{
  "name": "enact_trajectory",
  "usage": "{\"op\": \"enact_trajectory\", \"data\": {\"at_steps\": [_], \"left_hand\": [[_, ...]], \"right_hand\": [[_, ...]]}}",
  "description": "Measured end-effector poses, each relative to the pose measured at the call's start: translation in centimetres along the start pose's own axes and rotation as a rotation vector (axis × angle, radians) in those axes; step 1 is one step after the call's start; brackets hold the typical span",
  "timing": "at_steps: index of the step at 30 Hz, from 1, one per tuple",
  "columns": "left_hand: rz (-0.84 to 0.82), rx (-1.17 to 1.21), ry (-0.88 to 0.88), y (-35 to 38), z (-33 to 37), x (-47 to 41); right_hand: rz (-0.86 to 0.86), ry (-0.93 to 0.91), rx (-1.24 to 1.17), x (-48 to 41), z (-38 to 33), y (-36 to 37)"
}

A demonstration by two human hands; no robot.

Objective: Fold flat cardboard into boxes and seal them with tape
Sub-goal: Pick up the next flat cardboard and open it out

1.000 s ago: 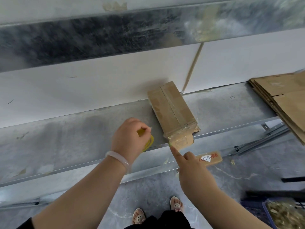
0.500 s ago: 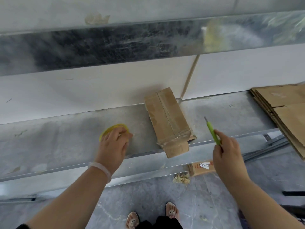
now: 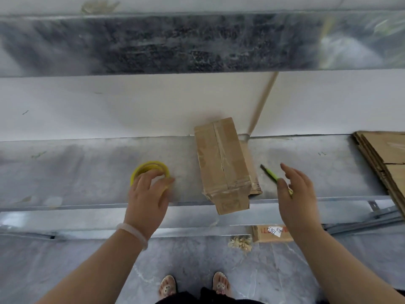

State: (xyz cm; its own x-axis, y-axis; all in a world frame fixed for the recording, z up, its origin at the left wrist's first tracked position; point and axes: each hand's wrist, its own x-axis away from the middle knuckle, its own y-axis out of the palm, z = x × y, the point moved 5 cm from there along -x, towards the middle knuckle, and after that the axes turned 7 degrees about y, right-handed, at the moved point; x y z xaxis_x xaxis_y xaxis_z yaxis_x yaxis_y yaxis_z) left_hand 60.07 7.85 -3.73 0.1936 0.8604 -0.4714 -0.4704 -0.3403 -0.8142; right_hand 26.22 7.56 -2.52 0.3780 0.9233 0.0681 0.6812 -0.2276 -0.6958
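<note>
Cardboard box (image 3: 221, 163), folded and taped along its top seam, lies on its side on the metal bench (image 3: 87, 172). Its far end is against the white wall panel, and its near end flap juts over the bench's front edge. Left of it, well apart, the yellow tape roll (image 3: 149, 164) lies flat on the bench. The left hand (image 3: 146, 198) covers the roll's near rim with curved fingers, thumb at the roll's right side. I cannot tell whether this grip clamps the roll or only rests on it. Just right of the box, the right hand (image 3: 295, 198) has its grip clamped on a slim green tool (image 3: 270, 174), thumb pinching it, the other fingers straight. The tool's dark tip points toward the box. A stack of flat cardboard (image 3: 385, 150) sits at the bench's right end.
</note>
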Motion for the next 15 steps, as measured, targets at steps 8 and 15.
{"op": "enact_trajectory", "data": {"at_steps": [8, 15], "left_hand": [[-0.064, 0.954, -0.466, 4.3, 9.4, -0.4], [-0.049, 0.999, -0.538, 6.2, 10.9, -0.8]], "right_hand": [[-0.393, -0.035, -0.505, 3.8, -4.9, 4.6], [-0.52, 0.181, -0.518, 3.0, -3.8, 5.5]]}}
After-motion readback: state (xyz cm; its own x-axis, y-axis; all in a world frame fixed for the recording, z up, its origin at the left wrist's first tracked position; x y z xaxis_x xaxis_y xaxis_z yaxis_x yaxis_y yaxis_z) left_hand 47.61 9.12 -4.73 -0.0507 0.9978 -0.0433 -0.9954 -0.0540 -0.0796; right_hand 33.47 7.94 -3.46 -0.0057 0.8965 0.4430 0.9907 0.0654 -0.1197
